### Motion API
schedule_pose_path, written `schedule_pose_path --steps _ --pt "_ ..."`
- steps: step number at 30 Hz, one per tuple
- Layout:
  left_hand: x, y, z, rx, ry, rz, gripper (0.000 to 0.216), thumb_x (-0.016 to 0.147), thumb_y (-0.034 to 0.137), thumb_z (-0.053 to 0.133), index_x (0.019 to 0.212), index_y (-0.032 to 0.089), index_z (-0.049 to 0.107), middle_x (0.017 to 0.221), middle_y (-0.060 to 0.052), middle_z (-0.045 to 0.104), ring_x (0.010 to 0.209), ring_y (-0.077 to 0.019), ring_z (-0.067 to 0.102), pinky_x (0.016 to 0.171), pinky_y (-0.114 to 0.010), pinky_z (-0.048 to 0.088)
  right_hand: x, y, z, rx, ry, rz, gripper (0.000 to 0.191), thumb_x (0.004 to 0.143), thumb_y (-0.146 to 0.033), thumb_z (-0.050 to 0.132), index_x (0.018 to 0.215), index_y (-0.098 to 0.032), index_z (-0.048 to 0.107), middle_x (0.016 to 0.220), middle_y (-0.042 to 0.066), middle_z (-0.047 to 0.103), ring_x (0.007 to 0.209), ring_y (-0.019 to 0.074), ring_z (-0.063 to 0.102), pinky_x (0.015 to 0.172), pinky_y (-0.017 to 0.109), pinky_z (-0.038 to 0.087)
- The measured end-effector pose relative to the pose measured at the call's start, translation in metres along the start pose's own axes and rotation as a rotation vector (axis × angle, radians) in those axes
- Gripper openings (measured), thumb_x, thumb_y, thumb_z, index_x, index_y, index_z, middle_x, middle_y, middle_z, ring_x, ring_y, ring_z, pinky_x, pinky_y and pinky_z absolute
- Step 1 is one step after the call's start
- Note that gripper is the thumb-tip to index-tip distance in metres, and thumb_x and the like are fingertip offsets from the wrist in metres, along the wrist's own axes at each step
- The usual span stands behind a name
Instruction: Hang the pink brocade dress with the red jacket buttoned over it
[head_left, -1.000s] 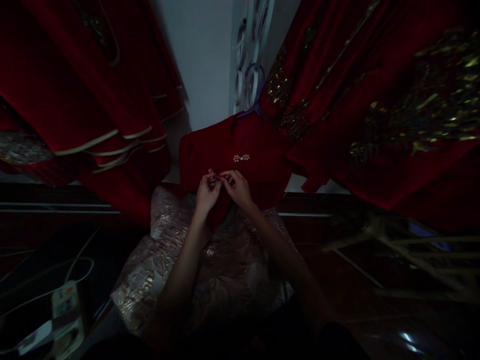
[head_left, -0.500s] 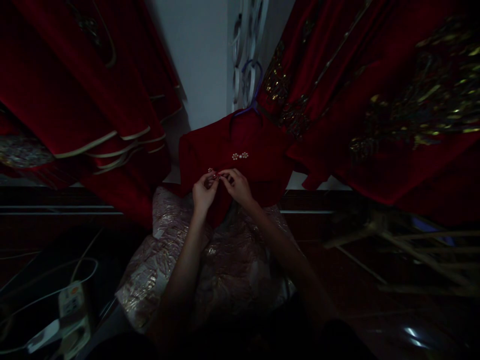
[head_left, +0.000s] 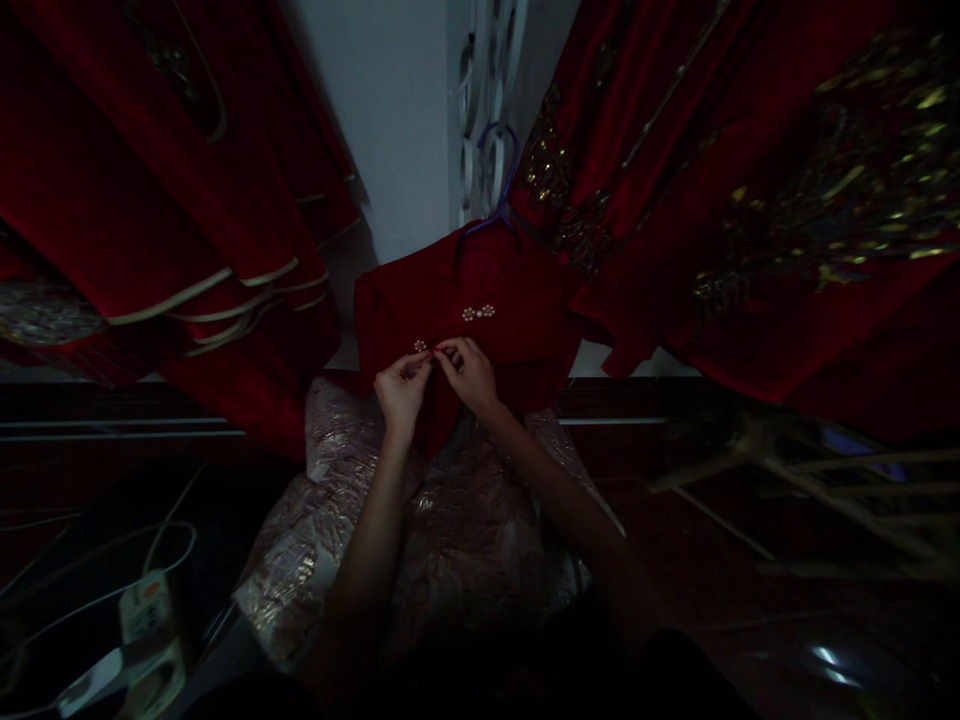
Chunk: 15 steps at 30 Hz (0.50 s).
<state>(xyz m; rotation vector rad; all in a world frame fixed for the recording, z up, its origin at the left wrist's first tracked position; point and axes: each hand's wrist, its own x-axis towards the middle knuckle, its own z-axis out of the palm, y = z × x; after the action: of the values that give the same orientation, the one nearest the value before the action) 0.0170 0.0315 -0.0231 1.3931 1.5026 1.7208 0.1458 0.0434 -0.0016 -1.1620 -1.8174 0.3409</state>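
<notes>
A: Head view: the left hand [head_left: 401, 388] and right hand [head_left: 471, 373] meet at the lower pearl clasp [head_left: 421, 346] on the red top [head_left: 525, 330], which hangs from a purple hanger [head_left: 501, 205]. Fingers pinched closed on it.

B: Risks?

A: The light is dim; I'd judge the small clasp could slip, or tugging could drag the top off its hanger.

B: Any writing?

A: None readable.

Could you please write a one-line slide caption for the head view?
Both hands, left hand and right hand, pinch a pearl clasp on a hanging red garment.
</notes>
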Motion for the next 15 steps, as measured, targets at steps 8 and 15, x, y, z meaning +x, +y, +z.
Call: schedule_pose_path --steps 8,15 --pt "0.005 -0.002 -0.004 0.033 -0.061 0.067 0.015 0.074 0.026 0.064 0.086 0.017 0.068 0.084 -0.003 0.071 0.075 -0.0133 0.066 0.075 -0.025 0.052 0.002 -0.003 0.001 -0.031 0.041 0.003 0.016 0.091 -0.032 0.051 0.098 -0.023 0.062 0.092 0.001 0.062 0.083 0.013 0.059 0.077 0.025 0.048" --pt "0.009 -0.021 -0.004 -0.142 -0.127 -0.041 0.031 0.066 0.019 0.065 0.097 0.016 0.058 0.088 -0.005 0.068 0.075 -0.0124 0.065 0.073 -0.025 0.051 -0.026 0.011 -0.017 0.095 -0.09 0.067 0.039 0.086 -0.024 0.053 0.125 -0.025 0.053 0.113 0.004 0.063 0.093 0.0139 0.06 0.071 0.024 0.053"
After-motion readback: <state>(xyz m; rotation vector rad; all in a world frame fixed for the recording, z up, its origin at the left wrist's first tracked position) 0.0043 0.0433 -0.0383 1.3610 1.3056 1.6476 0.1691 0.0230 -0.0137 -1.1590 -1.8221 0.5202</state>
